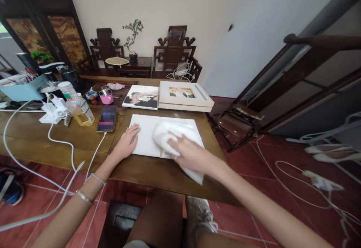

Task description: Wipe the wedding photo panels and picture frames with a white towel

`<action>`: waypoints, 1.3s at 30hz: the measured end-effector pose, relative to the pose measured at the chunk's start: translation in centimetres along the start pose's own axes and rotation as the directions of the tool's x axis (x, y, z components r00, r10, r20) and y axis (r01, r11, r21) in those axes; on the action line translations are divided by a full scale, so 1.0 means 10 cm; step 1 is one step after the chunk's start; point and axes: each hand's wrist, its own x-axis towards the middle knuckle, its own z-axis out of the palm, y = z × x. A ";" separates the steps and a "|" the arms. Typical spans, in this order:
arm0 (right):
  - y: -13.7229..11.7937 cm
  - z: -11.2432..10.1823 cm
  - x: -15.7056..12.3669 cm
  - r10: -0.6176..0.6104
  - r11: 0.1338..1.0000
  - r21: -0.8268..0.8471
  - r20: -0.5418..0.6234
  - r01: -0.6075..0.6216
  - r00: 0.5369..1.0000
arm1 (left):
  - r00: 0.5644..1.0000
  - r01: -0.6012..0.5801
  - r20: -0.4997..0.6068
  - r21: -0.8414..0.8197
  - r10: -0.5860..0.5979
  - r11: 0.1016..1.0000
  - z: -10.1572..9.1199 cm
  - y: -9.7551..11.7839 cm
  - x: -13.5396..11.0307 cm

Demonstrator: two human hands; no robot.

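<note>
A white rectangular panel (145, 127) lies flat, its left edge under the left hand (128, 140). Over its right part, a white cloth (163, 134), partly blurred, is bunched in the right hand (187, 152), one loose corner trailing below that hand, past the panel's near edge.

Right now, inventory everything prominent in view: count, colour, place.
table: 1, brown, centre
panel: 1, white, on table
cloth: 1, white, over panel
pictures: 2, pale-edged, beyond panel
phone: 1, dark, left of panel
bottle: 1, clear, left of phone
cup: 1, pink, beyond phone
holder: 1, blue, table's left
carved chairs: 2, brown, back wall
bonsai: 1, green, between chairs
bag: 1, brown, right side
left hand: 1, bare, on panel
right hand: 1, bare, on cloth
</note>
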 end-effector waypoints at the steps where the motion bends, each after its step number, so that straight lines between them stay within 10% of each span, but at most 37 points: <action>1: 0.09 -0.03 0.12 0.030 0.998 -0.047 -0.006 -0.030 1.000 | 1.000 -0.005 -0.003 0.005 0.005 1.000 0.00 -0.01 0.00; 8: 0.23 0.10 0.59 0.109 0.966 -0.234 -0.039 -0.115 0.993 | 1.000 -0.001 -0.004 0.000 0.001 1.000 -0.01 0.00 0.00; 18: -0.54 0.22 -0.25 0.073 0.994 -0.093 0.128 -0.062 0.989 | 1.000 -0.008 -0.002 0.023 0.008 1.000 0.01 0.00 -0.01; 32: 0.33 0.11 0.83 0.107 0.990 -0.085 -0.114 -0.117 0.988 | 1.000 -0.002 0.005 0.002 0.002 1.000 -0.01 0.01 0.00; 39: -0.19 0.19 0.26 0.044 0.998 -0.045 -0.014 -0.045 0.999 | 1.000 0.008 0.002 0.003 -0.008 1.000 0.00 0.02 0.00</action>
